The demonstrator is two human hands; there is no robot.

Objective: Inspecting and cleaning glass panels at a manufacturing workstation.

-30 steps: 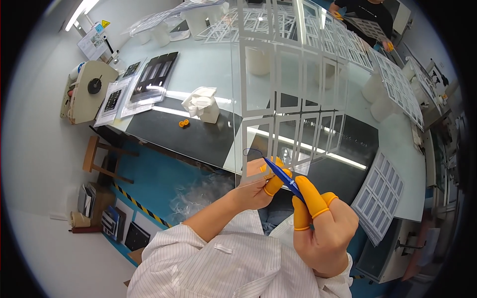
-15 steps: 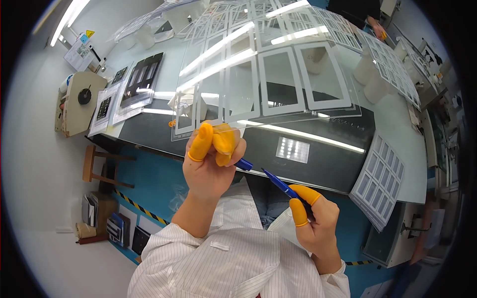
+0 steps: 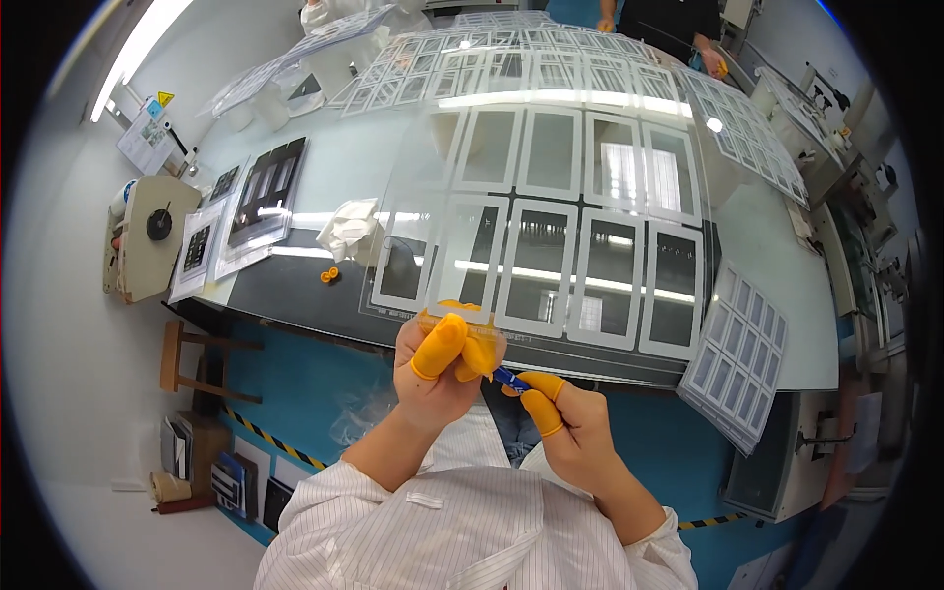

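Note:
My left hand, with orange finger cots, pinches the near edge of a clear sheet printed with rows of white rectangular frames. The sheet is raised at a tilt above the dark worktop, which shows through it. My right hand, also in orange finger cots, grips a blue marker pen. The pen's front end meets my left hand, where the fingers partly hide the cap. Both hands are closed and close together at the table's near edge.
A crumpled white cloth and small orange finger cots lie left of the sheet. Dark panels rest farther left. A stack of framed sheets overhangs the right edge. Another person stands at the far side.
The sheet has tipped to face me more, its near edge lower. My right hand has brought the marker up and left, to the cap in my left hand; the gap between them has closed.

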